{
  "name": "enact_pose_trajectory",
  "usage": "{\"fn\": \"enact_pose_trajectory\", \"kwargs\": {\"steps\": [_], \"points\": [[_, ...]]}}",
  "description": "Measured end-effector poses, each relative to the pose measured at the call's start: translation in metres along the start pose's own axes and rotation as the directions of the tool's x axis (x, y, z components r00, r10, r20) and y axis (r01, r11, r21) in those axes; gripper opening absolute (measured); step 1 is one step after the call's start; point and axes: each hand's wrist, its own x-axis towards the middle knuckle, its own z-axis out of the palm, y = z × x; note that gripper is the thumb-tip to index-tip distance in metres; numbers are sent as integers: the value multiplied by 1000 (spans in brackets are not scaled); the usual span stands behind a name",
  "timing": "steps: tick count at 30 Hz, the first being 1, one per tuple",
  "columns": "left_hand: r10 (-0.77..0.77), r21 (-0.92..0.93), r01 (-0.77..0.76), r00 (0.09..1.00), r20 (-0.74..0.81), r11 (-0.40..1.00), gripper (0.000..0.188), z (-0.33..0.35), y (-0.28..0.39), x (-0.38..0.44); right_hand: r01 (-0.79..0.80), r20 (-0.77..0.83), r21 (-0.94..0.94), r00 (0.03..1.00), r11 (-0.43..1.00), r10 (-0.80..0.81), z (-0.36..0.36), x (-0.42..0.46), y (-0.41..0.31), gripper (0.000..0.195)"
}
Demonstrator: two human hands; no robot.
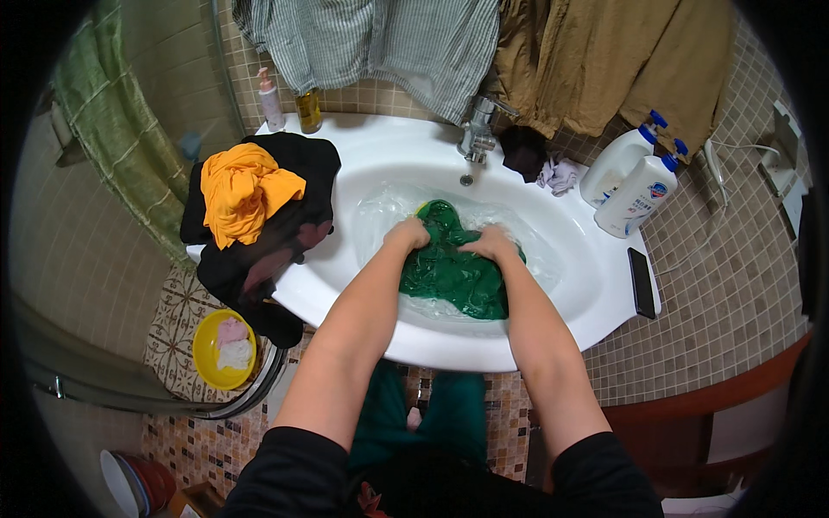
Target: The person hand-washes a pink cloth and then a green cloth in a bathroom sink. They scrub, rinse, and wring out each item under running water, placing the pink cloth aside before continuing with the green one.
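Observation:
A dark green cloth garment (453, 275) lies soaked in rippling water inside the white washbasin (596, 259). My left hand (409, 234) is at the garment's upper left edge, its fingers curled and partly hidden in the cloth. On the right, my right hand (490, 243) touches the cloth with thumb and fingers spread; the fingertips are hard to see in the water. A bit of yellow shows at the garment's top edge. The chrome faucet (479, 133) stands behind the basin. Orange cloth (246, 191) rests on black clothing (317, 155) over the basin's left end.
Two white pump bottles (638, 194) and a black phone (641, 283) occupy the right rim. Behind are a pump bottle (271, 103), a yellow bottle (309, 113) and small lilac cloth (557, 175). Striped (388, 48) and brown clothes (583, 65) hang above. A yellow basin (204, 362) sits low left.

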Motion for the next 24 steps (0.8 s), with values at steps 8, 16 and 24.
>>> {"fn": "enact_pose_trajectory", "kwargs": {"steps": [8,16,24], "points": [[-54,-945,162,987,153,283,44,-14,66,-48,-15,38,980,993,199,-113,-2,19,21,47],[239,-993,94,968,73,-76,43,-33,55,-85,722,-588,137,610,678,-531,-27,-96,-121,21],[45,-978,-82,996,-75,190,39,-22,60,-83,624,-756,-89,465,776,-460,-6,-70,-114,15]]}}
